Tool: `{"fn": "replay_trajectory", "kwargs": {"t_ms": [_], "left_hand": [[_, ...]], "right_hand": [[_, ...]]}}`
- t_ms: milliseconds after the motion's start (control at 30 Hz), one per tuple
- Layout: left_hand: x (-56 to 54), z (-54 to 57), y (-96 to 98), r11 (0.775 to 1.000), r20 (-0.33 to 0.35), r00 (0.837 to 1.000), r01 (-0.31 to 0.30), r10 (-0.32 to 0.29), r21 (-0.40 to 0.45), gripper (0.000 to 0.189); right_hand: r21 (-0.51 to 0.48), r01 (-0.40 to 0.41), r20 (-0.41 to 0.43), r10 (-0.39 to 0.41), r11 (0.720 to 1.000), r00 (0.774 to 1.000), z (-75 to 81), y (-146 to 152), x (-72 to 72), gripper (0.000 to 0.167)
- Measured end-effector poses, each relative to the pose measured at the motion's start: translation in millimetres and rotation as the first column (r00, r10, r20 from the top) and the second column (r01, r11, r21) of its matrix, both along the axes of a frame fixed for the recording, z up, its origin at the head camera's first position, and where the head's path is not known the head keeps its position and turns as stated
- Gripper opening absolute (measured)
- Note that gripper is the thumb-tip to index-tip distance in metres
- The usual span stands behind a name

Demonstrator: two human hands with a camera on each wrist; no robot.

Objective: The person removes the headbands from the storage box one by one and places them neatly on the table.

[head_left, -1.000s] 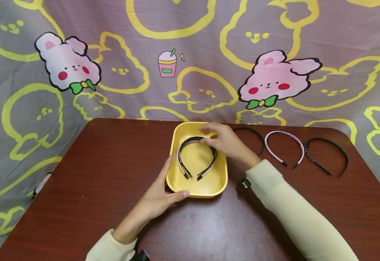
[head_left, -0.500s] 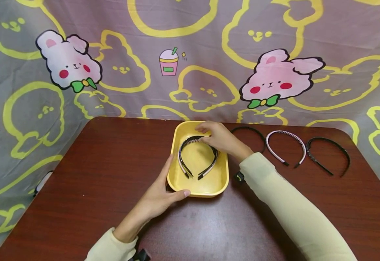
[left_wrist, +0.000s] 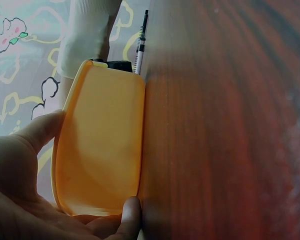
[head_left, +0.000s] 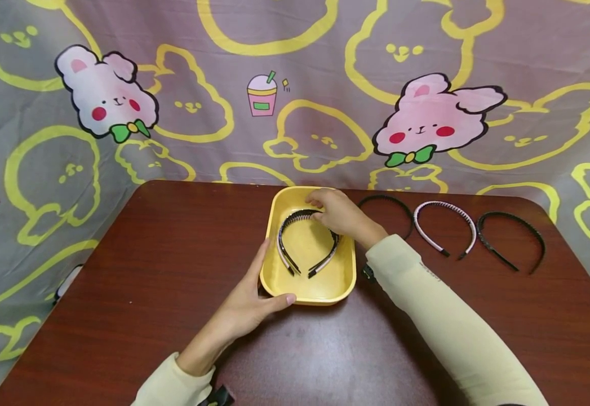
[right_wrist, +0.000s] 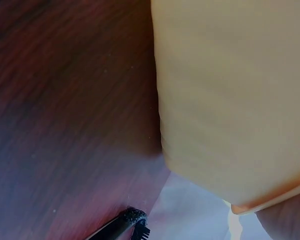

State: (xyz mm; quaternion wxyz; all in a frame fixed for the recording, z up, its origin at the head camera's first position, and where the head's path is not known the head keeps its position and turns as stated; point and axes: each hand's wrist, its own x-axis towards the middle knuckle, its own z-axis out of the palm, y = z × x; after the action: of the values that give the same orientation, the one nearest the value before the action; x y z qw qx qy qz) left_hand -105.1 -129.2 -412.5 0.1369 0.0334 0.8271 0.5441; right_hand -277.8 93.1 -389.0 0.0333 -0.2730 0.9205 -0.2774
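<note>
A yellow rectangular tub (head_left: 307,292) stands on the table with several nested headbands (head_left: 296,214), black and pale pink, lying inside. My left hand (head_left: 244,307) grips the tub's near left corner, thumb over the near rim and fingers along the side; the left wrist view shows this hand (left_wrist: 25,175) cupped round the tub's end. My right hand (head_left: 342,213) reaches over the far right rim, with thumb and forefinger on either side of the headbands' top curve. The hand covers their right shoulder, and I cannot tell whether it pinches one.
To the right on the dark red wooden table (head_left: 173,242) lie a black headband (head_left: 383,196), a pale pink one (head_left: 439,203) and another black one (head_left: 508,214), in a row. A cartoon-print curtain (head_left: 315,67) hangs behind the table's far edge.
My right hand has shifted slightly left and its fingers have drawn in a little over the headbands. The left hand, tub and headbands have barely moved.
</note>
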Motion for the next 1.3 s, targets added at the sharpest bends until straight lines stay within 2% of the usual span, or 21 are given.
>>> {"fn": "replay_trajectory", "kwargs": {"t_ms": [200,633,1033,1300], "left_hand": [[0.1,1.6,-0.1,1.0,-0.014,1.0,0.006,-0.006,0.007,0.117],[-0.5,0.3,-0.2,1.0,-0.01,1.0,0.005,-0.005,0.019,0.117],[-0.7,-1.0,-0.5,1.0,-0.007,1.0,0.011,-0.01,0.025,0.117],[0.0,1.6,-0.1,1.0,-0.019,1.0,0.015,-0.014,0.02,0.115]], "right_hand": [[0.01,0.014,0.028,-0.014,1.0,0.999,0.4,-1.6,0.5,0.036],[0.059,-0.014,-0.002,0.014,0.998,1.0,-0.6,-2.6,0.0,0.032],[0.064,-0.034,-0.082,0.039,0.997,0.996,-5.1,-2.2,0.4,0.033],[0.048,-0.028,-0.05,0.03,0.998,0.998,-4.0,-1.3,1.9,0.037]]}}
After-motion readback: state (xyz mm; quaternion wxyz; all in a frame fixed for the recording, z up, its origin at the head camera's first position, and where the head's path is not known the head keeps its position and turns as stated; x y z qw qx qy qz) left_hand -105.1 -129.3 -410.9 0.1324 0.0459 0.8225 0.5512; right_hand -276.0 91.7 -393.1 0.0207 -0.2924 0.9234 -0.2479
